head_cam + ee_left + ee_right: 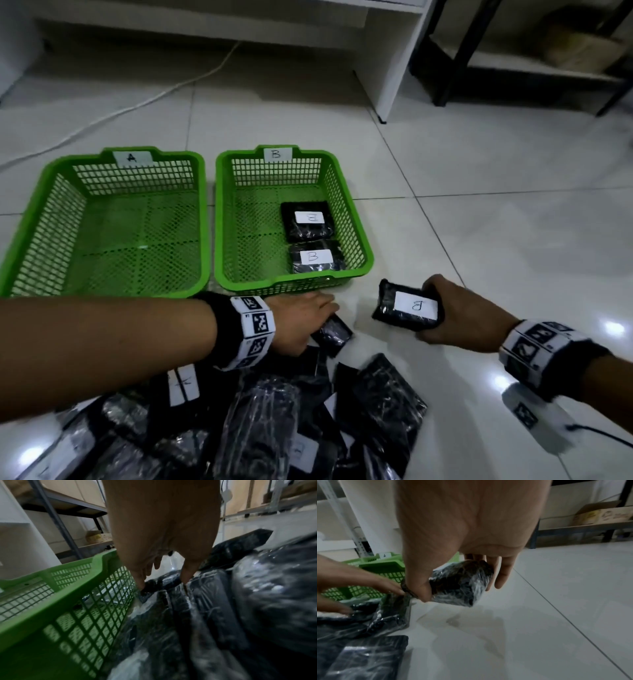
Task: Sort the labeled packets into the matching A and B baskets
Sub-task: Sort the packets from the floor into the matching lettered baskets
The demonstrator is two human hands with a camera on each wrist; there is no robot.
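Unsorted black film-wrapped packets (260, 428) lay heaped nearest on the tiled floor (479, 212), their labels mostly hidden or illegible. Right hand (459, 317) gripped a packet marked B (407, 306), label upward, just beside the B basket (294, 282), evidently awaiting deposit there. Left hand (301, 318) laid extended fingers on an edge packet (334, 330), with no grip formed. Two B packets (310, 222) lay inside the B basket. A basket (34, 212), tagged A, stood alongside.

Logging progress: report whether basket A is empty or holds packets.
Empty: basket A shows only its bare green mesh floor in the head view, no packets inside.
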